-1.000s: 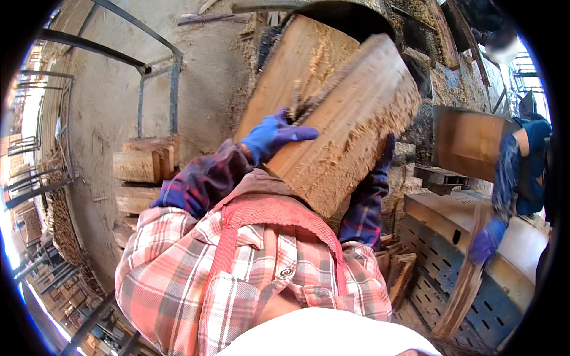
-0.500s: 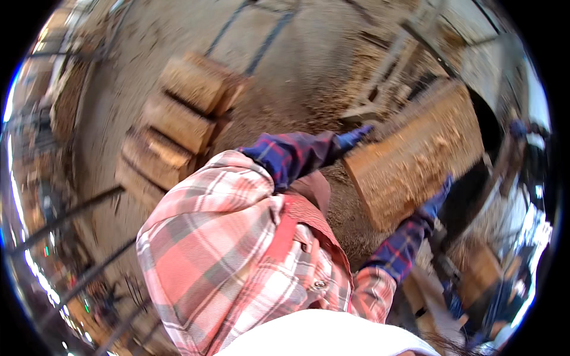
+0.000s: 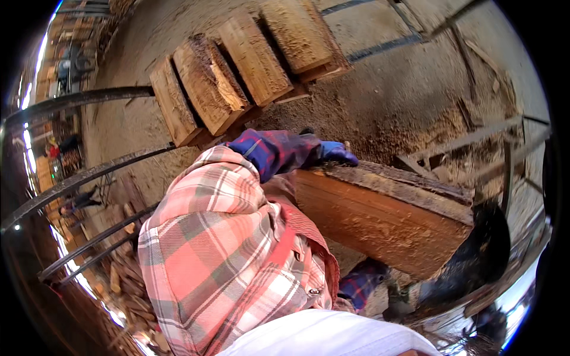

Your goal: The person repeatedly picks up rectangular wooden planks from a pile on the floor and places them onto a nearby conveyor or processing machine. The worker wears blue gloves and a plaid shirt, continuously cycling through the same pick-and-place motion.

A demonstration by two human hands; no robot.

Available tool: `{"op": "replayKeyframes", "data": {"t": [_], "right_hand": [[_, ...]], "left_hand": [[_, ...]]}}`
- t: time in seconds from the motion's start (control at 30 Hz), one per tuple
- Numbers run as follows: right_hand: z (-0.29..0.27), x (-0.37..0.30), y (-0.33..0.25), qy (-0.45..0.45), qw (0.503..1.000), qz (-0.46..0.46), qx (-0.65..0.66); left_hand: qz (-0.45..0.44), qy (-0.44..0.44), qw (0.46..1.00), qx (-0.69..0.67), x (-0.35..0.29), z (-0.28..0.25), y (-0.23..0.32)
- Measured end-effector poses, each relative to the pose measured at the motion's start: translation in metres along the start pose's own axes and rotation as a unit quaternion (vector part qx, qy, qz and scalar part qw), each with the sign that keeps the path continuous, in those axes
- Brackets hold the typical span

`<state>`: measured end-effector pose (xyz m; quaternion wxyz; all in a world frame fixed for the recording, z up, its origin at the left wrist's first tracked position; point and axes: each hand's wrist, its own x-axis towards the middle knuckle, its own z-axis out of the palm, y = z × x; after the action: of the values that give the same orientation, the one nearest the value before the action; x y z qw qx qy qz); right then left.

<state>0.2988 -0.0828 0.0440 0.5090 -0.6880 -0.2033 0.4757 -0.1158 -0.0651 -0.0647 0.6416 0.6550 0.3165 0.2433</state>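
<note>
Tipped since the earlier frame, one long brown wood block (image 3: 380,219) is held in front. Its top corner is gripped by the half-curled, blue-gloved left hand (image 3: 339,153); the hidden right hand's grip cannot be told. Carrying seems underway; steady holding seems needed next.

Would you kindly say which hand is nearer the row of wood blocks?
Left. The left hand, at the upper edge of the thick timber, is below and right of the row of wood blocks; the right hand is hidden, its plaid sleeve farther off, below the timber.
</note>
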Motion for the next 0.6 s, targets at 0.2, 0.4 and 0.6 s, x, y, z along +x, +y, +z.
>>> {"op": "replayKeyframes", "data": {"t": [0.2,0.4,0.6], "right_hand": [[0.049,0.018,-0.023,-0.056,0.998,-0.034,-0.017],[0.075,0.025,-0.097,-0.064,0.981,-0.174,-0.063],[0.173,0.052,-0.037,-0.211,0.967,-0.133,-0.057]], "left_hand": [[-0.246,0.133,0.952,-0.126,-0.043,-0.025,0.065],[-0.054,0.083,0.981,-0.167,-0.01,-0.061,0.074],[-0.193,0.344,0.766,-0.508,-0.025,-0.049,0.065]]}}
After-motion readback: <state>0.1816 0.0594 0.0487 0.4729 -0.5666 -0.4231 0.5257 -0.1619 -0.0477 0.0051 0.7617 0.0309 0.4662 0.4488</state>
